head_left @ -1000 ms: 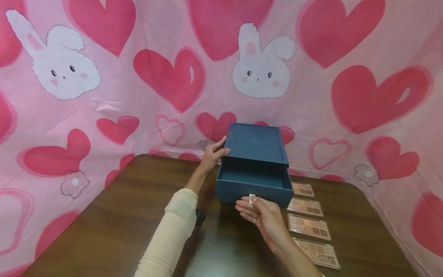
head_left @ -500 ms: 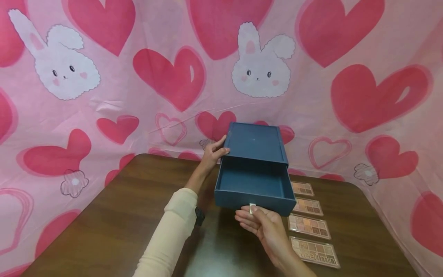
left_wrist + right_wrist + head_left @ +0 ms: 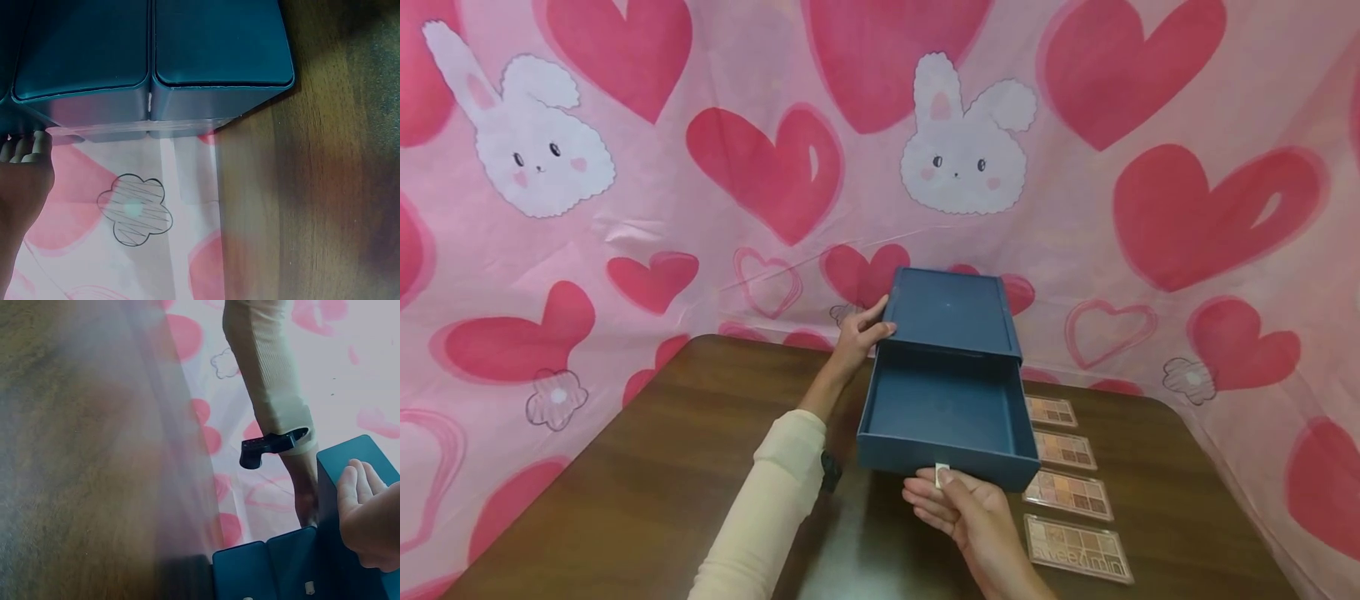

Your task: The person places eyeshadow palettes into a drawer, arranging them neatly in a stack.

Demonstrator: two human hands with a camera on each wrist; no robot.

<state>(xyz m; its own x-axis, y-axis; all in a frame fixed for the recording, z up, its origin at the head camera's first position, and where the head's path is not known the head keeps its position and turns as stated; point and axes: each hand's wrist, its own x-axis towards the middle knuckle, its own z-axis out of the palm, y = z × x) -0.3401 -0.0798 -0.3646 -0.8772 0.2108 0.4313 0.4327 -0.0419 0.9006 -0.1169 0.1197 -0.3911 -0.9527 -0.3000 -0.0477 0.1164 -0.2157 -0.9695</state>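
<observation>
A dark blue drawer unit [image 3: 951,304] stands toward the back of the table, its top drawer [image 3: 940,408] pulled out with a bare inside. My left hand [image 3: 857,337] holds the unit's upper left side, thumb at the top edge. In the left wrist view the fingers of my left hand [image 3: 25,181] touch the blue side. My right hand [image 3: 966,512] pinches a small white pull tab [image 3: 942,476] on the drawer front between thumb and fingers. Below, two closed drawers [image 3: 244,569] show in the right wrist view. There my right hand [image 3: 375,512] overlaps the extended drawer.
Several eyeshadow palettes [image 3: 1078,546] lie in a column on the brown wooden table [image 3: 647,483], right of the unit. A pink cloth with hearts and rabbits [image 3: 760,167] hangs behind. A black wrist device [image 3: 269,447] sits at my left sleeve cuff.
The top drawer has slid farther out toward me, my right hand moving slightly down with its tab. My left hand keeps its place on the unit.
</observation>
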